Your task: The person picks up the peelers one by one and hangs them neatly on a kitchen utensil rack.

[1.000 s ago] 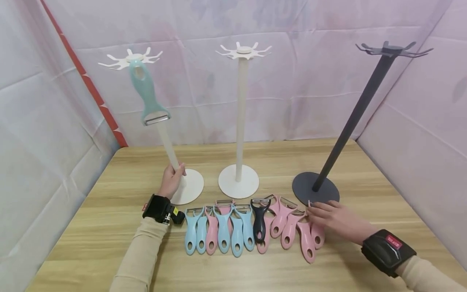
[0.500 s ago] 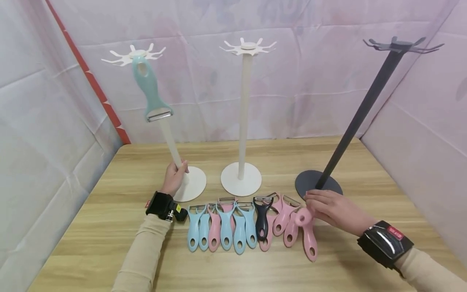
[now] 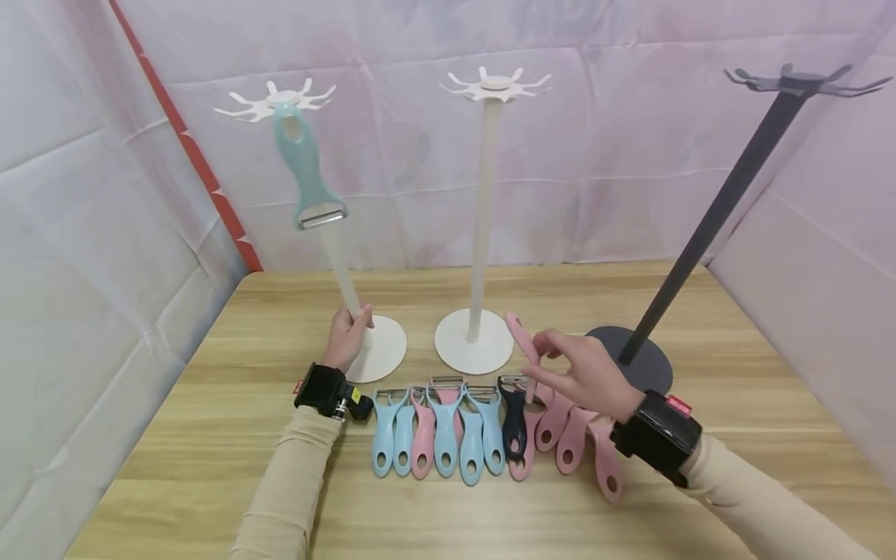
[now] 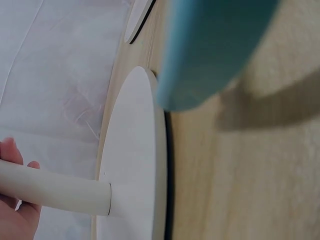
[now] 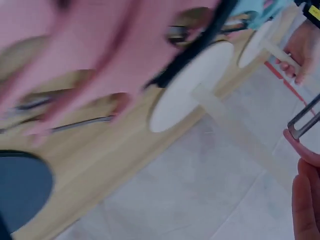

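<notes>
**Pink peeler lifted, left stand held ready**

My left hand (image 3: 348, 336) is wrapped round the pole of the left stand (image 3: 334, 257), low down near its base, fingers curled on it; the left wrist view shows that white pole running into the round base, with my fingertips on it. A teal peeler (image 3: 308, 173) already hangs from one hook at that stand's top, well above the hand.

My right hand (image 3: 586, 375) pinches a pink peeler (image 3: 522, 338) between thumb and fingers and carries it clear of the table, handle end up, just left of the hand. In the right wrist view the picture is blurred, but its metal blade end shows beside my fingertips. Below and left of that hand lies the row of peelers (image 3: 448, 424), blue, pink and one dark, side by side on the table (image 3: 210, 435). A middle stand (image 3: 483, 210) rises beyond the right hand, and a dark stand (image 3: 707, 225) leans off to its right.

I judge the pick is done and the carry is under way. The next move calls for raising the peeler to a free hook and threading the handle hole over it, while the left hand keeps the pole steady.
</notes>
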